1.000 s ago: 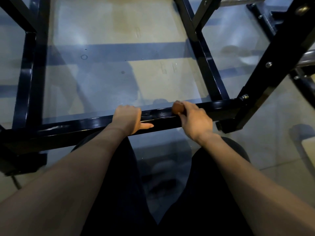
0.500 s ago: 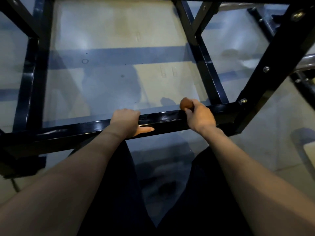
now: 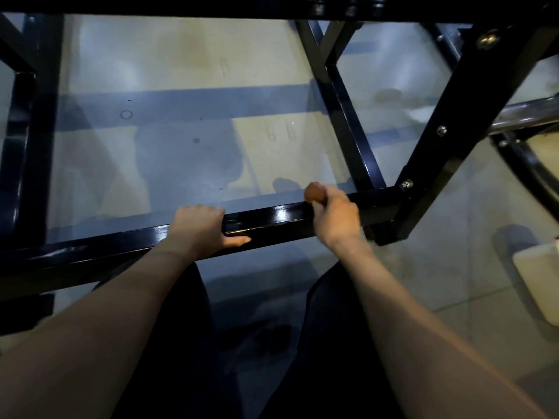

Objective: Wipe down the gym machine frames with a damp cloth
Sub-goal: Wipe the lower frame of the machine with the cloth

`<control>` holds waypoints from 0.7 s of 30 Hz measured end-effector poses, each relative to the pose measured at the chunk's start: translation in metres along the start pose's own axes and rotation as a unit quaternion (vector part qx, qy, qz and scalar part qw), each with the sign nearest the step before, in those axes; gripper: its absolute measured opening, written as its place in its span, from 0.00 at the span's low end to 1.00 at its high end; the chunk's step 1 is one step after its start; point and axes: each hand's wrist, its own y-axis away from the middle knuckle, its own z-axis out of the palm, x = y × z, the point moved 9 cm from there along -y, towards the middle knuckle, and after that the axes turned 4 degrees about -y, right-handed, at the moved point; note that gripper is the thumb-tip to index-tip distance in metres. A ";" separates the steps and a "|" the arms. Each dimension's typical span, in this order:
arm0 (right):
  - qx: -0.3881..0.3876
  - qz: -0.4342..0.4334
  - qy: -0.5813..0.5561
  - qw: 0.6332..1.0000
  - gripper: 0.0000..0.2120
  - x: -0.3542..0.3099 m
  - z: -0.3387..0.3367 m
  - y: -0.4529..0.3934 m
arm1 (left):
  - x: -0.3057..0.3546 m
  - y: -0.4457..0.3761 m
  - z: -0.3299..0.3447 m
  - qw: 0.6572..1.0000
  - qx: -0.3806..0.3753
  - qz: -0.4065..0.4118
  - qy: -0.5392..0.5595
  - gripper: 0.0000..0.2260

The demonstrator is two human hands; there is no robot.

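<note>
On frame bar (image 3: 272, 220), both hands' grip.

Your left hand (image 3: 202, 226) curls over the bar, thumb stretched along its near face. Your right hand (image 3: 334, 214), somewhat blurred, seems bunched around the cloth (image 3: 314, 192). Both forearms reach forward, bare.

Counted two hands (image 3: 198, 226) (image 3: 334, 217), one brown cloth (image 3: 313, 192), one black frame (image 3: 272, 220), one white container (image 3: 538, 285).
</note>
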 end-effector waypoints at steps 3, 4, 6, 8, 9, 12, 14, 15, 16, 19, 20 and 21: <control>-0.066 -0.145 -0.027 0.987 0.22 -0.039 0.023 0.039 | -0.001 -0.001 0.000 1.000 0.009 -0.001 0.004 0.33; -0.086 -0.184 -0.025 0.979 0.24 -0.038 0.023 0.045 | -0.001 0.000 0.000 1.000 0.009 -0.001 0.001 0.33; -0.080 -0.194 0.000 0.978 0.25 -0.017 0.009 0.030 | -0.001 0.001 0.000 1.000 0.004 -0.001 0.002 0.33; -0.050 -0.100 0.013 0.994 0.22 0.016 -0.010 -0.001 | 0.000 0.001 -0.001 1.000 0.005 -0.001 -0.002 0.33; -0.034 -0.049 0.007 0.998 0.20 0.027 -0.017 -0.013 | 0.000 0.000 -0.003 1.000 0.009 -0.001 -0.006 0.32; -0.030 -0.038 0.030 0.998 0.19 0.007 -0.005 -0.008 | 0.002 0.000 -0.003 1.000 0.010 -0.001 -0.007 0.32; -0.081 -0.162 0.033 0.983 0.23 -0.025 0.015 0.022 | 0.001 0.001 -0.002 1.000 0.008 -0.004 -0.005 0.32; -0.111 -0.207 0.026 0.972 0.25 -0.027 0.020 0.035 | 0.000 0.000 -0.003 1.000 0.008 -0.004 -0.005 0.32; -0.126 -0.231 0.029 0.964 0.27 -0.020 0.017 0.040 | 0.001 0.001 -0.004 1.000 0.005 -0.004 -0.006 0.32; -0.076 -0.166 0.056 0.982 0.27 0.023 -0.015 0.014 | 0.001 0.001 -0.002 1.000 -0.004 -0.005 -0.001 0.31; -0.048 -0.115 0.049 0.991 0.25 0.036 -0.024 0.001 | 0.002 0.000 -0.001 1.000 -0.006 -0.006 0.000 0.31; -0.028 -0.065 0.044 0.997 0.23 0.043 -0.028 -0.011 | 0.001 0.000 -0.001 1.000 -0.008 -0.005 0.000 0.31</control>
